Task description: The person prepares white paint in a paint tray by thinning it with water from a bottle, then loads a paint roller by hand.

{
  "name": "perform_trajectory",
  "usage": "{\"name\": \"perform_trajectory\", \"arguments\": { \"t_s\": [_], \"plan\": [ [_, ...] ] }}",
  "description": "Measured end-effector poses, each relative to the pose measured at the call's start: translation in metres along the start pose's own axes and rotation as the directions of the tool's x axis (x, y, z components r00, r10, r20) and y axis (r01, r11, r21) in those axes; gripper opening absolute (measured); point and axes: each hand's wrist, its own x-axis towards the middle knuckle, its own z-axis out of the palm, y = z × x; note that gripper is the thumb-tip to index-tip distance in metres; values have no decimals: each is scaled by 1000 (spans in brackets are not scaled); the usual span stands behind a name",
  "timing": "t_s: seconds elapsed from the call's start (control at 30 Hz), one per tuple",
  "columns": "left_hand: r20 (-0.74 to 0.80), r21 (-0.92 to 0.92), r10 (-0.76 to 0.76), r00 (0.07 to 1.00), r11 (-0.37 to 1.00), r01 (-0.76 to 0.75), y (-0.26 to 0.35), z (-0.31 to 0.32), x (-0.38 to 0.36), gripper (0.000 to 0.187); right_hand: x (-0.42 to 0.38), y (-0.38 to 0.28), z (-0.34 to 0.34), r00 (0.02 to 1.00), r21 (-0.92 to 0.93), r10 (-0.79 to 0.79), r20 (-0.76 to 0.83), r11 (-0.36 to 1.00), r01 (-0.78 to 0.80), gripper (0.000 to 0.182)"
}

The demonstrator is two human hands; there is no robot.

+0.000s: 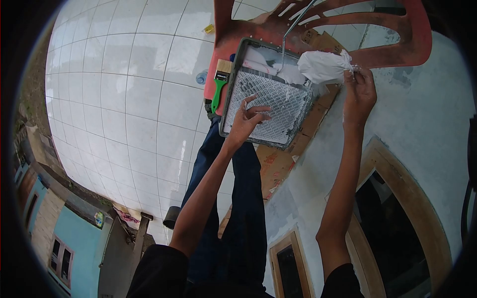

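Note:
My right hand [358, 97] pinches the bunched end of a white plastic bag [323, 67], which hangs over the far right corner of a paint tray [233, 94]. The tray has a ridged ramp smeared with white, and a pool of white paint [293, 74] lies in its deep end. Over the ramp is my left hand [248, 119], its fingers apart and marked with white, nothing in them. A paint roller [284, 47] shows its bent wire frame in the deep end, its head partly covered in white. Left of the tray lies a green-handled paintbrush [219, 87].
The tray rests on a red plastic chair [238, 31]. Flattened cardboard [276, 169] lies along the foot of a pale wall [397, 109] with wooden-framed windows [392, 198]. White floor tiles [129, 89] spread to the left, with a clear plastic bottle [201, 77] by the chair.

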Motion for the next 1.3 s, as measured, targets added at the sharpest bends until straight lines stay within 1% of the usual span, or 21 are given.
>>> {"name": "perform_trajectory", "arguments": {
  "t_s": [0.13,0.23,0.3,0.43,0.53,0.6,0.63,0.7,0.73,0.8,0.9,0.93,1.0,1.03,1.1,1.13,1.2,1.23,1.3],
  "plan": [
    [-7,-8,-22,1000,1000,22,-7,-2,-8,62,30,10,9,1000,21,-10,-1,1000,10,20],
    [-2,7,-43,999,999,43,-8,1,-13,62,46,15,13,998,-28,-25,51,999,26,21],
    [12,10,-66,998,998,66,-9,2,-15,63,56,20,13,990,-43,-16,142,999,22,21],
    [20,5,-61,998,998,61,-11,1,-14,62,74,35,19,983,-70,-34,181,996,48,19],
    [25,-3,-60,998,998,60,-12,2,-13,62,86,43,27,978,-53,-13,207,998,24,17],
    [31,-20,-71,997,997,72,-12,3,-14,62,90,47,30,972,-108,-43,233,992,70,16],
    [32,-18,-71,997,997,72,-12,3,-13,62,91,48,31,972,-107,-44,232,992,70,16],
    [29,-26,-81,996,996,82,-13,4,-14,62,90,53,34,957,-166,-28,287,983,78,17],
    [31,-27,-80,996,996,81,-13,4,-15,62,89,58,36,958,-167,-28,287,983,79,17],
    [30,-20,-81,996,996,82,-14,5,-15,61,83,70,43,963,-310,9,269,948,77,17],
    [30,-24,-105,994,994,106,-16,5,-15,62,76,93,51,976,-323,-29,215,941,99,14],
    [30,-22,-106,994,994,107,-17,5,-14,62,77,95,52,976,-322,-28,214,942,98,14],
    [37,-23,-102,994,994,103,-19,5,-15,63,74,100,54,971,-399,-16,239,910,113,14],
    [38,-23,-106,994,994,107,-20,5,-15,63,72,101,54,971,-401,-11,238,910,108,14],
    [34,-9,-115,993,993,115,-20,5,-14,63,70,104,54,953,-465,-150,264,846,262,15],
    [36,-9,-114,993,993,114,-20,5,-13,63,70,107,53,953,-467,-151,263,845,262,15],
    [41,-1,-115,992,993,115,-21,4,-13,63,67,112,54,917,-508,-285,279,767,393,14],
    [42,0,-116,992,993,116,-21,5,-13,63,66,116,54,918,-509,-284,278,767,391,14],
    [40,-13,-105,994,994,105,-21,6,-13,63,65,120,53,901,-578,-287,325,694,430,15]
  ]
}}
